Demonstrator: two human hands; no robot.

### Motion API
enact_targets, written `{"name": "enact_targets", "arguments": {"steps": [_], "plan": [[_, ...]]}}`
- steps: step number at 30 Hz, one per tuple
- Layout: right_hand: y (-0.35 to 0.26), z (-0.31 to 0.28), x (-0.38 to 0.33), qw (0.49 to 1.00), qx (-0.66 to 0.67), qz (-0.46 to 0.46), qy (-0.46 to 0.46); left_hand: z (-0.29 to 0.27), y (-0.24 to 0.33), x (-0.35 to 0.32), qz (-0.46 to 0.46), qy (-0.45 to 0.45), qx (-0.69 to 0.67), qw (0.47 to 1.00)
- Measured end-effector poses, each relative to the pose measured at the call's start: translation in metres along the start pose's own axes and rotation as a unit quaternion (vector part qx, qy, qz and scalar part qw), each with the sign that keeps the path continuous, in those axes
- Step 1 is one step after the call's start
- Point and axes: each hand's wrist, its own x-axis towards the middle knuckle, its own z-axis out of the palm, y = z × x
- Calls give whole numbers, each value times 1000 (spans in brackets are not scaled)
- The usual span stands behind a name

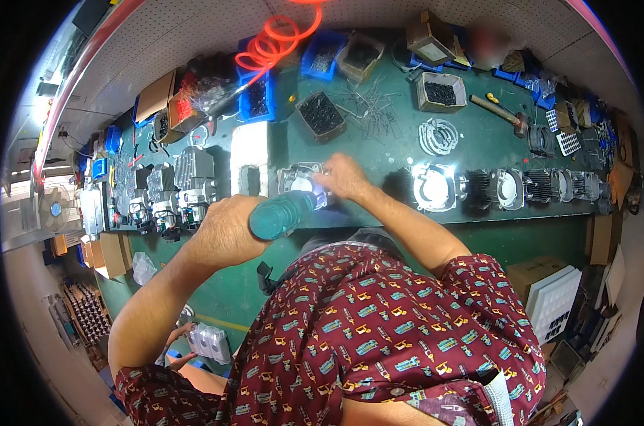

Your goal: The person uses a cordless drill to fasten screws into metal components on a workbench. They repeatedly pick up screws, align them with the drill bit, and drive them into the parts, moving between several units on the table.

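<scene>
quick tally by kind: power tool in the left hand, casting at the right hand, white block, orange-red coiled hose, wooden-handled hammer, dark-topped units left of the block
Green power tool in the left hand: 1
Metal casting at the right hand: 1
White block: 1
Coiled hose: 1
Hammer: 1
Dark-topped units: 3
Total: 8

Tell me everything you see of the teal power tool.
The teal, barrel-shaped power tool has a plastic-looking casing, its rounded rear end facing the camera. The body slants toward the picture's right, front end over the silver-grey metal casting. The person's bare left hand holds it, hiding any handle. Whether its tip touches the casting cannot be told.
</scene>
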Motion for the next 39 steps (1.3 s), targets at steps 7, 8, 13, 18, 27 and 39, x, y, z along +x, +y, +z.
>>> {"name": "enact_targets", "arguments": {"steps": [7,8,13,18,27,39], "plan": [[0,0,4,1000,-9,10,-5,6,-6,-4,15,53,15,998],[2,2,5,1000,-9,4,3,4,-3,-5,12,55,17,998],[3,3,7,1000,-3,10,-15,4,1,-8,29,61,-15,998],[4,-4,4,1000,11,23,-3,2,0,1,43,71,-2,997],[0,-2,1,1000,-9,-4,-1,-9,-1,9,39,-7,49,998],[-3,-6,1,999,21,24,-26,0,-24,-44,-6,148,-182,972]]}}
